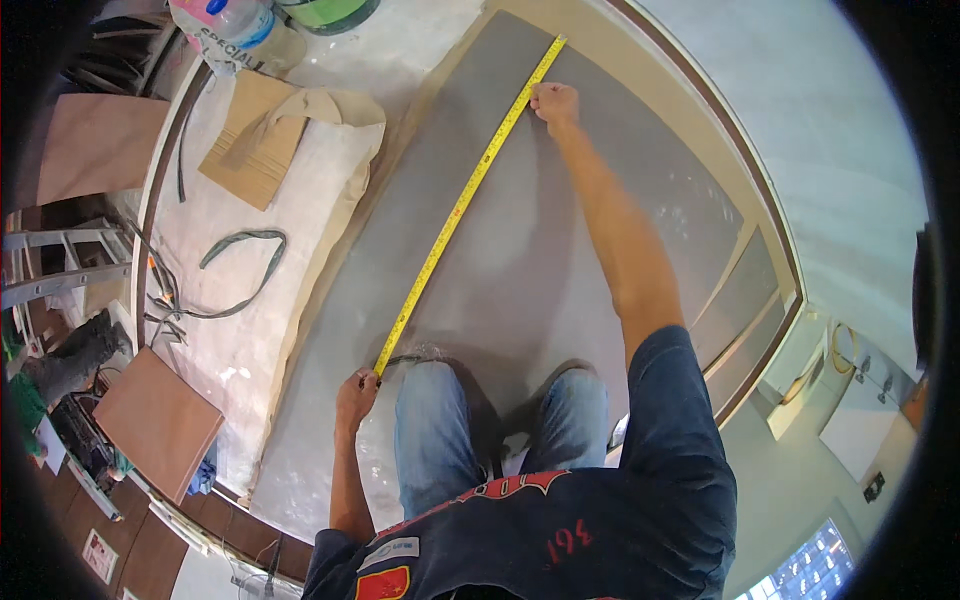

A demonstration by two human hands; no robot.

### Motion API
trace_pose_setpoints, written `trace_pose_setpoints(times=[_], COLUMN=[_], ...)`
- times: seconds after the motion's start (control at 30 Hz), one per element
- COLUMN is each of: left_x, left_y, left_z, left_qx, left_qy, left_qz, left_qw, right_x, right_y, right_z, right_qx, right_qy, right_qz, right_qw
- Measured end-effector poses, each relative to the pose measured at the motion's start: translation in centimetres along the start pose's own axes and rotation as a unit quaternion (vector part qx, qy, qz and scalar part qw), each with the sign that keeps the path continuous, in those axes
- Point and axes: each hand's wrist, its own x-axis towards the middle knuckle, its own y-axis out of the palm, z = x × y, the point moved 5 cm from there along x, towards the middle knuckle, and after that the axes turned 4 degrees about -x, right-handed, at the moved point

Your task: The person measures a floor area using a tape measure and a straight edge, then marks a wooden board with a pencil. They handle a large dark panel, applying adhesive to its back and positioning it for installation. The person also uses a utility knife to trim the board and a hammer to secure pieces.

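A yellow tape measure (456,212) is drawn out in a straight line across a large grey panel (520,260). At its near end, my left hand (356,398) is closed round the tape, and its case is hidden in or behind the fingers. My right arm reaches far ahead, and my right hand (555,104) pinches the tape's edge a little short of its far tip. That tip lies close to the panel's far edge. My knees rest on the panel, near the tape's near end.
Brown paper (365,150) runs along the panel's left edge. Beyond it lie a cardboard piece (262,150), a dark cable (275,262) and a plastic bottle (245,22). At the lower left are a brown board (158,424) and a ladder (70,285). A raised rim (752,150) borders the right side.
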Motion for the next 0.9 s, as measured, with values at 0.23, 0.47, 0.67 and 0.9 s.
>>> trace_pose_setpoints(times=[0.23, 0.47, 0.67, 0.9], left_x=[0.7, 1.5, 1.8, 1.1], left_y=[2.1, 2.0, 1.9, 0.3], left_z=[2.9, 1.7, 1.5, -2.1], left_qx=[0.044, 0.068, 0.110, 0.160], left_qy=[0.020, -0.054, -0.084, -0.104], left_qz=[0.002, -0.014, -0.016, -0.010], left_qw=[0.999, 0.996, 0.990, 0.982], right_x=[2.9, 1.6, 1.0, 1.2], right_y=[1.2, 2.4, 1.2, 0.9], right_z=[-2.1, -0.9, -0.8, -0.8], right_qx=[0.044, -0.055, -0.065, -0.122], right_qy=[-0.066, -0.001, -0.010, -0.025], right_qz=[0.099, 0.067, 0.041, 0.012], right_qw=[0.992, 0.996, 0.997, 0.992])
